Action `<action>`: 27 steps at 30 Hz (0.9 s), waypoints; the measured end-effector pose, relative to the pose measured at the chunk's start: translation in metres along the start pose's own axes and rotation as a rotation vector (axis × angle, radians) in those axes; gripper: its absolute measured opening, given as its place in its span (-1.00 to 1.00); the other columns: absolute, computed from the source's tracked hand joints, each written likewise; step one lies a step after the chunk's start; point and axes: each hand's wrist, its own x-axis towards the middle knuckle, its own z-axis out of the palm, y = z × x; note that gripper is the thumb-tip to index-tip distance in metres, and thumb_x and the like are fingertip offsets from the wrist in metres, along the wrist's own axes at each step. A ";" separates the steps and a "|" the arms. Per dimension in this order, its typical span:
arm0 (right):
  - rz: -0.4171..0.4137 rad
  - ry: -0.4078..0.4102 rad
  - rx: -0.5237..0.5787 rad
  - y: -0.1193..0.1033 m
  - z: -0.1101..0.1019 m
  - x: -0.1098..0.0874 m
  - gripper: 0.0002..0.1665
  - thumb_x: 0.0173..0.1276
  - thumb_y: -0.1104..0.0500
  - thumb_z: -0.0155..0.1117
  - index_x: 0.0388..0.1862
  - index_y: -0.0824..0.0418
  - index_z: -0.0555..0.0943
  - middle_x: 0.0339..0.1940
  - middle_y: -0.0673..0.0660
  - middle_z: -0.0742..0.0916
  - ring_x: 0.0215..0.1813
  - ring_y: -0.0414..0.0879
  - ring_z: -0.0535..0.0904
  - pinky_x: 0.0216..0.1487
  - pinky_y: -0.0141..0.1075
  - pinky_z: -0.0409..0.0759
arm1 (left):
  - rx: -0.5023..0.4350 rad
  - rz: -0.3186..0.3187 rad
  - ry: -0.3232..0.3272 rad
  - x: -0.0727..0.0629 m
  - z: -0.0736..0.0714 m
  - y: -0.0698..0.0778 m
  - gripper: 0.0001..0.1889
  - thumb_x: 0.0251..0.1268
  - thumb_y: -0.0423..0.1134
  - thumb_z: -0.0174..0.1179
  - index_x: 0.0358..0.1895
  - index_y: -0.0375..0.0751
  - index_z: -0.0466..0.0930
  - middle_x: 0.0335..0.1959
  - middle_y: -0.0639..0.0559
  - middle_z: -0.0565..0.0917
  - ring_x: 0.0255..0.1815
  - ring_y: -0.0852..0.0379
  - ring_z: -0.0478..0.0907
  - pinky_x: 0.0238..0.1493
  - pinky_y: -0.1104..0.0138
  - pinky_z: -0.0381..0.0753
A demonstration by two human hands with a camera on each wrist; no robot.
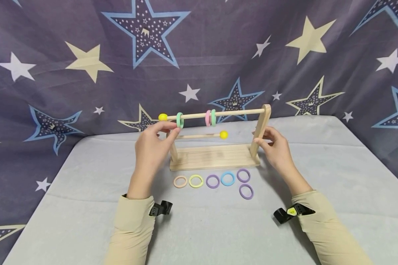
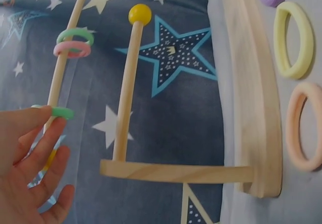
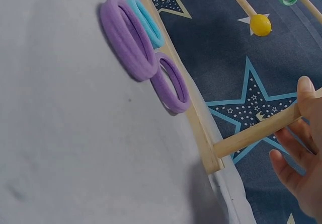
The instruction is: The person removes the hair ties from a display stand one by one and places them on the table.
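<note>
rings on a wooden stand, seen from the head and both wrists. the left hand [image 1: 152,147] pinches a green ring [image 1: 178,121] between thumb and forefinger, its other fingers loosely spread. this ring encircles the upper rod [image 1: 237,112] near its left end, just inside a yellow ball [image 1: 163,117]; its flat plane stands upright, across the rod's long axis. the rod runs left to right, fixed to the right upright [image 1: 262,125], its ball-tipped free end pointing left. the right hand [image 1: 278,147] grips that upright, thumb on one face and fingers on the other.

farther along the same rod, a pink ring [image 1: 208,118] and a second green ring [image 1: 213,117] hang side by side; bare rod shows on either side of this pair, toward the held ring and toward the upright. the lower rod [image 1: 199,136] points the opposite way, rightward, ending in a second yellow ball [image 1: 223,134] well apart from the right upright.

the base [image 1: 215,156] lies lengthwise left to right. before its near edge, on the pale table cover [image 1: 202,228], lie a peach ring [image 1: 180,187], a yellow ring [image 1: 196,186], a purple ring [image 1: 213,187], a blue ring [image 1: 227,184] and two more purple rings [image 1: 247,198]. the cover's far edge meets a star-patterned cloth [image 1: 119,92] behind the stand.
</note>
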 end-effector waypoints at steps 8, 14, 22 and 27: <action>0.002 -0.005 0.000 -0.002 0.000 -0.001 -0.54 0.33 0.17 0.34 0.17 0.32 0.58 0.05 0.23 0.73 -0.06 -0.40 0.54 -0.13 -0.50 0.49 | 0.019 -0.009 -0.029 0.004 -0.013 -0.009 -0.81 0.26 -0.11 0.38 -0.13 -0.05 0.77 -0.26 0.03 0.75 -0.16 0.05 0.65 -0.21 0.22 0.43; -0.004 -0.002 0.009 -0.002 0.001 0.000 -0.54 0.33 0.17 0.35 0.16 0.33 0.58 0.04 0.23 0.73 -0.09 -0.44 0.53 -0.14 -0.51 0.50 | 0.008 0.004 -0.033 0.005 -0.020 -0.013 -0.82 0.26 -0.15 0.38 -0.13 -0.08 0.76 -0.24 0.04 0.76 -0.16 0.10 0.65 -0.11 0.20 0.46; 0.002 0.004 -0.006 0.000 0.000 0.001 -0.55 0.33 0.19 0.34 0.16 0.35 0.57 0.05 0.25 0.73 -0.10 -0.50 0.51 -0.15 -0.51 0.48 | 0.003 0.025 -0.032 0.006 -0.024 -0.017 -0.83 0.23 -0.15 0.41 -0.16 -0.08 0.75 -0.26 0.04 0.75 -0.18 0.09 0.65 -0.10 0.20 0.46; 0.001 0.003 -0.011 0.001 0.000 0.000 -0.54 0.33 0.20 0.34 0.16 0.36 0.56 0.04 0.27 0.72 -0.11 -0.51 0.50 -0.15 -0.51 0.48 | 0.002 0.034 -0.035 0.006 -0.026 -0.018 -0.84 0.24 -0.15 0.40 -0.17 -0.09 0.74 -0.26 0.04 0.75 -0.18 0.10 0.65 -0.09 0.19 0.47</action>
